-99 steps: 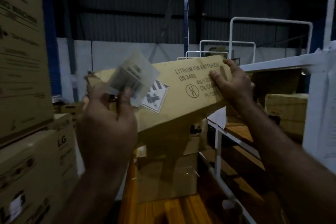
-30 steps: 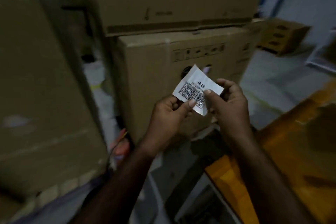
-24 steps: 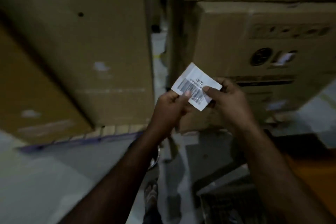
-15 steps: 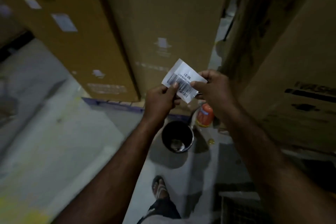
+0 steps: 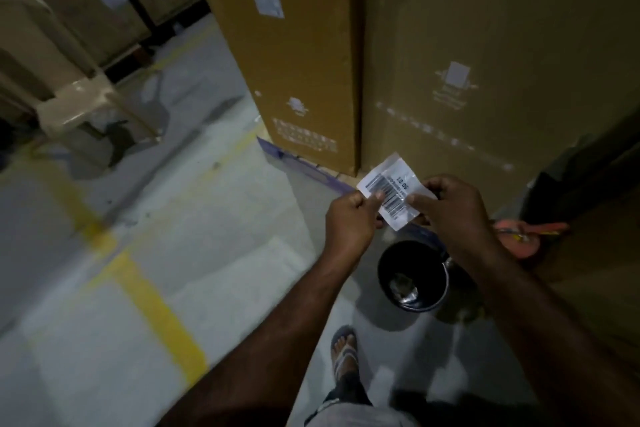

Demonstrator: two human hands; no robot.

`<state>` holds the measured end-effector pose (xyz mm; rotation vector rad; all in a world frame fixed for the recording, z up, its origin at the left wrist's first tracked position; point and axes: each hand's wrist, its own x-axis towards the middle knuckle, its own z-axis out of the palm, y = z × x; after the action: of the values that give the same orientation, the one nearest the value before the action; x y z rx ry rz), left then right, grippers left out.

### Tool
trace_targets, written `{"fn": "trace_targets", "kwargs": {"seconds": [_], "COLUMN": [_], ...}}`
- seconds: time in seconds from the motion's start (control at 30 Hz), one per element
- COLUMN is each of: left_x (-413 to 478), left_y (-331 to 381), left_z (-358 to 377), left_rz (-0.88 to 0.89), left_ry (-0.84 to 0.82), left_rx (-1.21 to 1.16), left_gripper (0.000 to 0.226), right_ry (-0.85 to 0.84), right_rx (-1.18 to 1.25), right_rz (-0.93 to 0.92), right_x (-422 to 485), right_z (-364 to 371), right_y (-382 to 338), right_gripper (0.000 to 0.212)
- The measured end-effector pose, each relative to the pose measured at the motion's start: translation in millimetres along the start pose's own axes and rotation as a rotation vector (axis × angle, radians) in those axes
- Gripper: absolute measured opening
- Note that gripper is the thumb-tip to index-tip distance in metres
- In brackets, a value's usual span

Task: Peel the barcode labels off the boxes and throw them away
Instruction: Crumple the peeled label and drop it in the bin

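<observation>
A chair stands at ten o'clock, with tall boxes from twelve to two. The left hand pinches the label at its left edge and the right hand pinches its right edge, holding it spread between them. A bucket stands on the floor at six o'clock of the label, a sandalled foot at its seven.

Dim lighting throughout, grey concrete floor, worn yellow painted line running across it, beige plastic chair upper left.
</observation>
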<state>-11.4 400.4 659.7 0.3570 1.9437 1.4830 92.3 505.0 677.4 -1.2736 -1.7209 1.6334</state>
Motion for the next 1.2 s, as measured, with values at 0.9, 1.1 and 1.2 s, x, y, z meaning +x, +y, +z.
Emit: {"fn": "trace_targets", "kwargs": {"seconds": [0.9, 1.1, 1.2], "left_x": [39, 57, 67], "left_y": [-172, -232, -262], "left_z": [101, 146, 165], "left_rz": [-0.362, -0.406, -0.492], "left_ry": [0.191, 0.166, 0.109], "left_rx": [0.546, 0.733, 0.736], "left_gripper": [0.036, 0.030, 0.028], "right_ry": [-0.351, -0.331, -0.337], "right_rx": [-0.286, -0.350, -0.434], "right_rz": [0.312, 0.488, 0.542], "right_x": [81, 113, 127], "right_z": [-24, -45, -52], "right_y": [211, 279, 320], "right_gripper": [0.012, 0.013, 0.018]}}
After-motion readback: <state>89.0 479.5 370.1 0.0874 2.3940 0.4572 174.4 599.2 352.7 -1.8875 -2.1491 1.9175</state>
